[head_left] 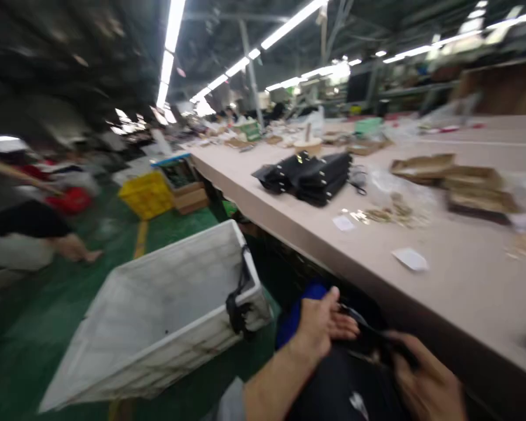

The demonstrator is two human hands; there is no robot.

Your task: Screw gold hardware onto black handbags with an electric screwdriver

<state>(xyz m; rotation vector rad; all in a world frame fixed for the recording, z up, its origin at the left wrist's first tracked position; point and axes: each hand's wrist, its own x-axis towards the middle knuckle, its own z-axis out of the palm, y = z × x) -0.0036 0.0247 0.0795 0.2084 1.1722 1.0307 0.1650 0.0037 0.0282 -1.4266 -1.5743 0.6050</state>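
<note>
My left hand (319, 324) is in the lower middle, below the table edge, with the thumb raised and the fingers stretched out. Beside its fingertips runs a dark strap-like piece (374, 334), blurred by motion. My right hand (429, 374), at the lower right, has its fingers bent around this dark piece. Under both hands lies black material (344, 380) with a small white mark, over my lap; whether it is cloth or part of an item I cannot tell. Something blue (291, 318) shows behind my left wrist.
A long table (263, 204) bears stacked black pieces (315, 175), small metal parts (379, 215), white paper (411, 259) and cardboard trays (477, 187). To the left stand a large white bin (158, 292) and a yellow crate (146, 194). Another person's leg (24, 219) shows at far left.
</note>
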